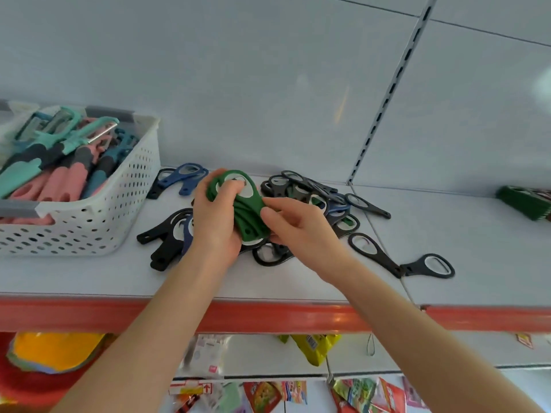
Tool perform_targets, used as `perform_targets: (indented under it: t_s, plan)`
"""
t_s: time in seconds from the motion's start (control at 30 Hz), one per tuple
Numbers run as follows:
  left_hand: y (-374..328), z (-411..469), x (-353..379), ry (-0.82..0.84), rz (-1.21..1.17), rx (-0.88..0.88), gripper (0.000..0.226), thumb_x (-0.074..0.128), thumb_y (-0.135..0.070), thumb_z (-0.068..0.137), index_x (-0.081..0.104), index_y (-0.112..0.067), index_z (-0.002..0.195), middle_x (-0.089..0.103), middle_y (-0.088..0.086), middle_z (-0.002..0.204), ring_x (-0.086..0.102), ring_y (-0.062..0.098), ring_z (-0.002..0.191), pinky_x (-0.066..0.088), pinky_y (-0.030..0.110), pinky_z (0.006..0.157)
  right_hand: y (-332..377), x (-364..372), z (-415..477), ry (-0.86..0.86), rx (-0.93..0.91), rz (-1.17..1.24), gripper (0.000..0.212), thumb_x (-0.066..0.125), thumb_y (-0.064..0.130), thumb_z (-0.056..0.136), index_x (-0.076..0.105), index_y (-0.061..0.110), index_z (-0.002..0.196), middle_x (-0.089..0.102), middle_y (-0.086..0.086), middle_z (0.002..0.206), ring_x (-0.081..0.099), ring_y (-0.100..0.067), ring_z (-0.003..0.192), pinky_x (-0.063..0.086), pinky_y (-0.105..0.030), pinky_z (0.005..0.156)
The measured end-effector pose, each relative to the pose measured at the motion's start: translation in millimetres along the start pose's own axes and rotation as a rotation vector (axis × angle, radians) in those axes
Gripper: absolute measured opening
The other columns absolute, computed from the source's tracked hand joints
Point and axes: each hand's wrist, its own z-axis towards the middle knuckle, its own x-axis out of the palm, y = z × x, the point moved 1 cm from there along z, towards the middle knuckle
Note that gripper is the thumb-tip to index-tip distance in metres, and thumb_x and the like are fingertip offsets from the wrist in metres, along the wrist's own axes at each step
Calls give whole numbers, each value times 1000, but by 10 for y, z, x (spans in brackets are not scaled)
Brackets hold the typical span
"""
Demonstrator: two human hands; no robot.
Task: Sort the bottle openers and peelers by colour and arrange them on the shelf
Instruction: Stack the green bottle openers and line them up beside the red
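— So, the head view: what do the hands have?

— The left hand is curled shut around a bunch of green openers, fingers wrapped over the oval heads. The right hand pinches the same bunch from the side, thumb and fingers closed on its handle end. The bunch is held just above the shelf, over its middle.

— How do the green ones look?

— Flat, matte dark green, each with a wide oval head around a pale metal insert, narrowing to a short handle with a small hole. Several lie stacked face to face; how many I cannot tell.

— And the others?

— A pile of black openers, with some blue ones mixed in, lies just right of the hands toward the back wall. Two black ones lie apart, toward the front edge on the right. More black ones sit left of the left wrist, and a pair of blue openers lies near the back, beside the basket.

— The basket?

— White, perforated, at the shelf's left end, filled with peelers in teal, pink and dark blue.
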Motion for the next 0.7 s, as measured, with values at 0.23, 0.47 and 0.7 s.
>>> perform_targets:
  t_s: [0.23, 0.47, 0.7]
  plan:
    - [125, -136, 218, 76, 43, 87, 28, 58, -3, 85, 51, -23, 103, 60, -1, 87, 62, 12, 72, 53, 27, 64, -99, -87, -79, -33, 167, 203, 44, 72, 10, 77, 53, 14, 116, 63, -12, 107, 64, -28, 97, 54, -43, 86]
    - [497, -199, 568, 323, 295, 23, 35, 62, -13, 84, 53, -1, 115, 63, 13, 99, 64, 18, 87, 53, 26, 70, -196, -858, -270, -34, 45, -120, 12, 66, 6, 78, 62, 15, 86, 59, -3, 67, 53, -11, 61, 46, -24, 58]
    - [1200, -307, 1468, 527, 677, 61, 40, 78, -15, 71, 58, -9, 105, 65, 11, 101, 63, 21, 87, 52, 24, 68, -711, -2350, -347, -91, -42, -529, 41, 66, 3, 78, 60, 12, 118, 60, 1, 100, 58, -18, 96, 44, -27, 88]
